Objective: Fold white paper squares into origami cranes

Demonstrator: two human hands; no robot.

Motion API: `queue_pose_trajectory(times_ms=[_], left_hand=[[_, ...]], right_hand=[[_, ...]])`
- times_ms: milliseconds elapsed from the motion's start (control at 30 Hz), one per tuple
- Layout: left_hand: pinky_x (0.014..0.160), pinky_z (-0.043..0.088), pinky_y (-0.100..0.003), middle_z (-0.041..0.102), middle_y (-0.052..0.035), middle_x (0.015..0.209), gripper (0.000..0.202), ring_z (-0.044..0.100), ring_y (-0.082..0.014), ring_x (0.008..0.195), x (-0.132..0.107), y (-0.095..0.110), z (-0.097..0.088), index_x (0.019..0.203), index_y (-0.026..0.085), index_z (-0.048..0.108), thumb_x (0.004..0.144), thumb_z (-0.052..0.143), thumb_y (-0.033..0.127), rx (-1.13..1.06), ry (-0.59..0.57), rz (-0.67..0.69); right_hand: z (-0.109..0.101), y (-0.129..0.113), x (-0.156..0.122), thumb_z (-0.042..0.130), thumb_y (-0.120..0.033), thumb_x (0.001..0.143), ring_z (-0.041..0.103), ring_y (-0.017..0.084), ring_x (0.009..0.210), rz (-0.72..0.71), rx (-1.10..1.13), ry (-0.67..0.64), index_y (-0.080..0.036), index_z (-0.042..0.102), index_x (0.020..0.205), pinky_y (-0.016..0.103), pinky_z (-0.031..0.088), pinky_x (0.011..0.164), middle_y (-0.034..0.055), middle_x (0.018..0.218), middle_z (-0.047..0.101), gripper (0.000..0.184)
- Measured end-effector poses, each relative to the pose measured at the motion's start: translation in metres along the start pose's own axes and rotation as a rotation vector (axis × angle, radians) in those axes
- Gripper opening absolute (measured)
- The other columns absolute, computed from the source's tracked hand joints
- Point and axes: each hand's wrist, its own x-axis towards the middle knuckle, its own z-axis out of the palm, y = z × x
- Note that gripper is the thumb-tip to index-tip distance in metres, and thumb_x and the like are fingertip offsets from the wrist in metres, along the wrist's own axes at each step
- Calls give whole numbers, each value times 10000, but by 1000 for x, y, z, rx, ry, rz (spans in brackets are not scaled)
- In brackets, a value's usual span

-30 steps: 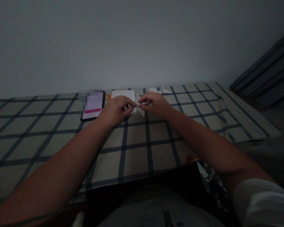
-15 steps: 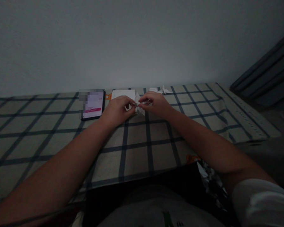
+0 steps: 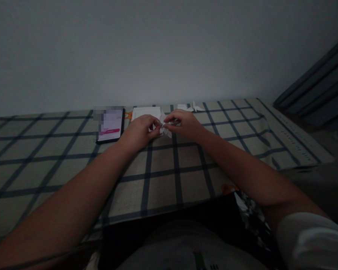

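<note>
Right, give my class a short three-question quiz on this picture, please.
1. True or false: the left hand and right hand both pinch the paper.
2. What lies just left of the left hand? A phone, B cup, C scissors.
3. Fill in: the cloth has a ___ pattern.
Key: 1 true; 2 A; 3 checked.
</note>
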Motion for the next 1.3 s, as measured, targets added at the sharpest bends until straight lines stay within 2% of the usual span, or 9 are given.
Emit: queue_pose_trajectory(times_ms=[300,433,533,667,800,933,1033,1133,1300], left_hand=[[747,533,-299,762,-78,963,326,663,-179,752,-3,9,-2,1011,185,771,920,587,438,-113,99,-79],[788,536,-308,772,-81,1008,325,676,-185,776,-1,10,-4,1021,187,778,937,575,427,-89,107,-115],[813,533,-324,770,-88,1015,323,683,-198,807,0,8,-4,1021,184,774,943,566,417,-78,92,-100],[876,522,-363,758,-96,1001,300,685,-232,910,0,6,-3,1007,178,759,949,550,386,-61,27,-13],[899,522,-374,743,-98,1029,284,670,-237,969,0,6,-3,1027,185,734,957,540,380,-69,10,54],[851,540,-360,737,-90,1029,285,672,-226,937,-1,7,-2,1032,198,732,952,547,400,-107,31,17],[770,548,-326,743,-94,1001,316,675,-216,880,-1,9,2,1023,184,730,917,596,449,-200,78,-95],[623,525,-292,744,-73,857,393,660,-191,713,-1,12,5,1005,179,718,840,683,534,-355,110,-310],[456,424,-264,673,-60,609,397,571,-151,488,0,19,4,730,165,707,761,736,559,-604,-78,-575]], right_hand=[[1,0,0,707,-342,848,624,166,820,17,-9,33,-158,715,911,303,496,765,67,895,702,194],[0,3,1,673,-444,870,612,155,786,118,113,94,-164,684,922,295,494,742,51,882,695,285],[-2,9,2,640,-475,884,602,143,763,174,198,145,-158,667,939,290,491,739,44,874,681,322],[-1,12,3,696,-451,840,593,140,773,162,208,104,-162,695,1095,277,475,722,34,891,674,385],[-2,6,2,656,-468,870,587,143,753,165,181,51,-150,727,852,283,461,722,34,793,671,326],[-2,1,3,633,-482,877,564,123,633,334,339,25,-161,668,717,261,456,624,12,675,636,360],[0,0,3,674,-450,830,572,109,626,436,492,87,-165,652,712,242,473,610,7,683,648,310],[3,-1,3,700,-436,798,551,102,597,445,510,123,-164,645,701,237,462,587,-7,639,621,294],[6,-3,1,690,-453,813,575,121,614,384,387,194,-171,654,718,258,471,600,5,656,648,300]])
